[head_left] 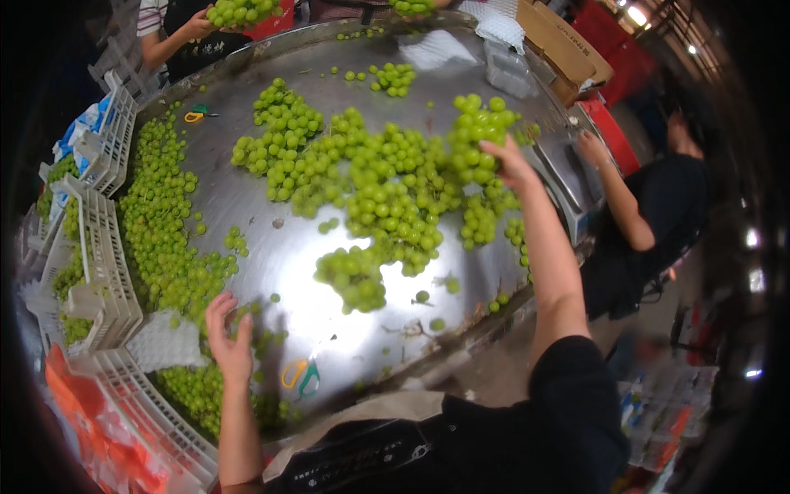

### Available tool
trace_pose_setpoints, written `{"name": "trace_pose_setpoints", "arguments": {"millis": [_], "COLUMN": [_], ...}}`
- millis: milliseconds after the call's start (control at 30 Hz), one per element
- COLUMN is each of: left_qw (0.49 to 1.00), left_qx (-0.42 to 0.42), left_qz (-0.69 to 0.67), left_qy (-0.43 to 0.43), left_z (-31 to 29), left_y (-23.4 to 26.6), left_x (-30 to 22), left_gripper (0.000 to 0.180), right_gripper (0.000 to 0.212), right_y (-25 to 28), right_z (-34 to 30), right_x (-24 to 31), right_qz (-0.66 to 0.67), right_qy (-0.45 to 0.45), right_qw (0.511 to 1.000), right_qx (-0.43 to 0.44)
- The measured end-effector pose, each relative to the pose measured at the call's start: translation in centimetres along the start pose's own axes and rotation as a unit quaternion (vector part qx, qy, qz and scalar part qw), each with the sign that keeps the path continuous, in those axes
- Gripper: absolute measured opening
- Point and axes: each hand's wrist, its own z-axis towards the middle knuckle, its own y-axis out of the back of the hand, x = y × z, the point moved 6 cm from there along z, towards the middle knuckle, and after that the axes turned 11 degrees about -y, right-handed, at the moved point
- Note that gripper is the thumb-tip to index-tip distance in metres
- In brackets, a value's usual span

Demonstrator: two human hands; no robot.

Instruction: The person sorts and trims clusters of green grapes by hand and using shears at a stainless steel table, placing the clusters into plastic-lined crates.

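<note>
My right hand (516,167) is closed on a bunch of green grapes (479,123), raised at the right side of a large heap of bunches (395,177). The undersides of its fingers are hidden by the fruit. At the lower left, my left hand (230,342) hovers with fingers apart and nothing in them, near loose green grapes (189,272). Between my body and the heap lies a pair of scissors (301,375) with yellow and green handles. A smaller, slightly blurred bunch (354,278) is at the heap's near edge.
White plastic crates (99,247) line the metal table's (296,247) left edge. More scissors (199,114) lie at the far left. A clear plastic box (508,72) and a cardboard box (564,49) are at the far right. A scale (568,177) stands right. Co-workers stand opposite and at right.
</note>
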Motion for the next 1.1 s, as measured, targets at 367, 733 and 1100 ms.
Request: {"name": "trace_pose_setpoints", "arguments": {"millis": [367, 733, 1100], "left_qw": [0.999, 0.913, 0.912], "left_qx": [0.02, 0.121, 0.274], "left_qz": [0.033, -0.228, -0.229], "left_qy": [0.037, 0.316, 0.201], "left_z": [3.1, -1.4, -0.6], "left_y": [-2.4, -8.7, -15.9], "left_x": [6.2, 7.6, 4.7], "left_gripper": [0.028, 0.029, 0.06], "right_gripper": [0.094, 0.058, 0.091], "right_y": [3.9, -5.0, -17.2], "right_z": [17.3, 7.3, -12.5], "right_x": [-1.0, -1.0, -22.1], "right_qz": [-0.408, -0.436, -0.119], "right_qy": [-0.176, 0.263, -0.116], "right_qw": [0.893, 0.853, 0.977], "right_qx": [-0.068, -0.114, 0.131]}}
